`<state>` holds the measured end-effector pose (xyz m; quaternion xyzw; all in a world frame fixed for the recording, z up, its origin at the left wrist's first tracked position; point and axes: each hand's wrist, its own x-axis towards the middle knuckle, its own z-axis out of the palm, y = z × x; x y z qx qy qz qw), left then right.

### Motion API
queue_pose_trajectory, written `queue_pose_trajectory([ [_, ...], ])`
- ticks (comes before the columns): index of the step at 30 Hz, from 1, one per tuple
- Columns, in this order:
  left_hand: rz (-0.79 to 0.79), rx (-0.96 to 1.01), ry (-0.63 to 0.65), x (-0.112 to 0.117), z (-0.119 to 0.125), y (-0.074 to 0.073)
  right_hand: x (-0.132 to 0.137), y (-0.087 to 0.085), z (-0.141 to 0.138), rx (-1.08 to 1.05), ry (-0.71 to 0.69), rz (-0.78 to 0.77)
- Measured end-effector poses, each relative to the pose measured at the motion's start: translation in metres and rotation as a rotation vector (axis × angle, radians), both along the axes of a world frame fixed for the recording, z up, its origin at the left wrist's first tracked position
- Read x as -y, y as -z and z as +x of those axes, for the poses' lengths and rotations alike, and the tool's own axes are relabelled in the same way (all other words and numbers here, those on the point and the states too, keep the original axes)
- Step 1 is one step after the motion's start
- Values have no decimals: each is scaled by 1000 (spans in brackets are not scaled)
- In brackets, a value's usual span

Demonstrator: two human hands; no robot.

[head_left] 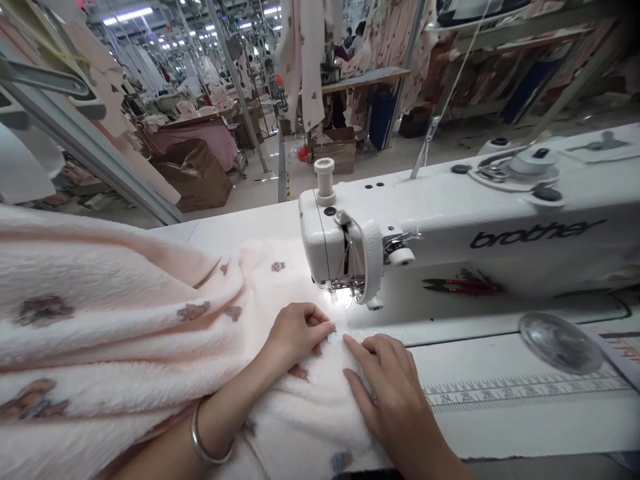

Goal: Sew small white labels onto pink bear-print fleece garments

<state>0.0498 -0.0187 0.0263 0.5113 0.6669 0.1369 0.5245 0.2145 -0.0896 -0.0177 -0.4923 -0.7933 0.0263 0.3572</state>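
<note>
Pale pink fleece fabric (150, 347) with brown printed figures spreads over the left of the table and reaches the needle area of a white sewing machine (340, 240). My left hand (299, 333) pinches a small white label (335, 335) between thumb and forefinger, lying on the fabric just in front of the lit presser foot (345, 297). To the right of the label, my right hand (387, 377) rests on the fabric edge, fingers apart, forefinger tip close beside the label. A metal bangle circles my left wrist.
Red-handled thread snips (463, 287) lie under the machine arm. A ruler strip (500, 392) runs along the table at right, near a clear round disc (560, 343). Beyond the table stand cardboard boxes (193, 173), a metal post, hanging pink fabric and other workstations.
</note>
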Motion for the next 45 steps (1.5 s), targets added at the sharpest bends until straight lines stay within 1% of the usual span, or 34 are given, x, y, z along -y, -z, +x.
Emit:
queue_pose_trajectory([
  [5,-22,3,14,-2,1,-2,1,2,0,10,0,-16],
  [10,38,-49,18,-4,2,-7,1,2,1,12,-2,-24],
  [15,19,4,41,-5,0,-4,2,2,1,22,-7,-26],
  [18,15,2,49,-5,-1,-4,2,2,0,17,-8,-22],
  [25,12,-29,58,-5,3,-6,2,3,-1,-2,-17,-29],
  [28,18,-83,72,-3,4,-8,2,4,-2,-1,-12,-31],
  [29,68,-119,97,-1,3,-10,2,4,-2,-1,-10,-34],
  [30,151,-165,137,3,1,-12,2,4,-2,-1,-9,-37],
  [32,385,-274,261,12,-5,-19,2,4,-2,-1,-6,-45],
  [33,503,-323,347,17,-10,-22,2,4,-2,1,-5,-47],
  [35,689,-380,541,29,-20,-26,2,4,-1,9,-4,-52],
  [36,766,-394,642,33,-24,-26,2,4,-1,13,-4,-54],
  [38,905,-417,834,40,-31,-21,3,5,-2,17,-6,-57],
  [39,957,-435,910,42,-34,-17,3,5,-2,19,-7,-60],
  [41,1007,-473,1016,43,-36,-8,4,5,-2,24,-8,-66],
  [43,1012,-484,1058,41,-37,-2,4,6,-2,29,-5,-71],
  [45,1014,-481,1065,39,-37,2,4,6,-2,30,-3,-70],
])
